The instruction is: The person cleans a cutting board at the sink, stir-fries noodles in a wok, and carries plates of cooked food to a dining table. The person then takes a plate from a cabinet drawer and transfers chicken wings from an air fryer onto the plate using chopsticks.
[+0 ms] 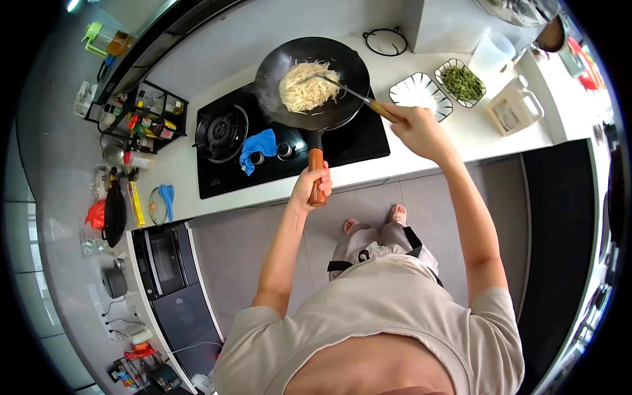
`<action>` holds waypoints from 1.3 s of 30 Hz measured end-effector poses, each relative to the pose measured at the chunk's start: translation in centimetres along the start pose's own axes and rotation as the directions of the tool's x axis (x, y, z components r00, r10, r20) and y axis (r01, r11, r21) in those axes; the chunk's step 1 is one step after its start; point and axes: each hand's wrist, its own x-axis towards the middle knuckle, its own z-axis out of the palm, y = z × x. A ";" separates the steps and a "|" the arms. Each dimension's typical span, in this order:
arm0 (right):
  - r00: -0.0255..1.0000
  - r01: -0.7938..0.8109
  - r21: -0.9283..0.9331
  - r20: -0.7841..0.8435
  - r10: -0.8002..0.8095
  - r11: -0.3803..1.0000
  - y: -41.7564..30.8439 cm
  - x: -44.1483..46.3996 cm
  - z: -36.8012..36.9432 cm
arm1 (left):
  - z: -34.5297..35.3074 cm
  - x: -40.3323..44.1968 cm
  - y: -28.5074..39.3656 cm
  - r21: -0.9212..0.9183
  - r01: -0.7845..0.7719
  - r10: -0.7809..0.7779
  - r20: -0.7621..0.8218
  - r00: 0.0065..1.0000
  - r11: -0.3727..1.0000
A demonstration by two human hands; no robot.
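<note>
Two-handed, seemingly mid-stir, needing steadiness next: left hand (309, 187) gripped the brown-handled black wok (353, 64); right hand (420, 131), a wood-handled spatula (373, 105) inside.

no readable text, jug label (506, 120) blurred

One left hand (311, 187) and one right hand (421, 133) are counted, with one wok (351, 64), one spatula (373, 106) and one heap of pale shreds (308, 89). Two fluted dishes (420, 95) are seen, and one pile of chopped greens (462, 83). Two blue cloths (261, 146), two knobs (284, 151), one wire ring (365, 38), one uncovered burner (222, 133) and two bare feet (398, 213) are also shown.
</note>
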 end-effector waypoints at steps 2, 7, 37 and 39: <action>0.993 0.114 -0.049 -0.039 -0.116 0.992 -0.3 2.0 1.4 | 1.0 -0.6 -0.5 0.052 -0.014 0.016 -0.040 0.999 0.999; 0.970 0.173 -0.204 -0.135 -0.203 0.964 2.3 4.5 4.3 | 3.6 -1.8 -1.4 0.180 -0.022 0.041 -0.101 0.994 0.983; 0.941 -0.268 -0.422 -0.306 0.142 0.866 18.8 -7.8 -3.0 | 13.7 8.3 -10.0 0.424 -0.040 0.060 -0.036 0.998 0.905; 0.937 -0.270 -0.413 -0.322 0.138 0.870 19.4 -8.3 -2.9 | 13.5 8.7 -10.0 0.435 -0.045 0.069 -0.041 0.997 0.899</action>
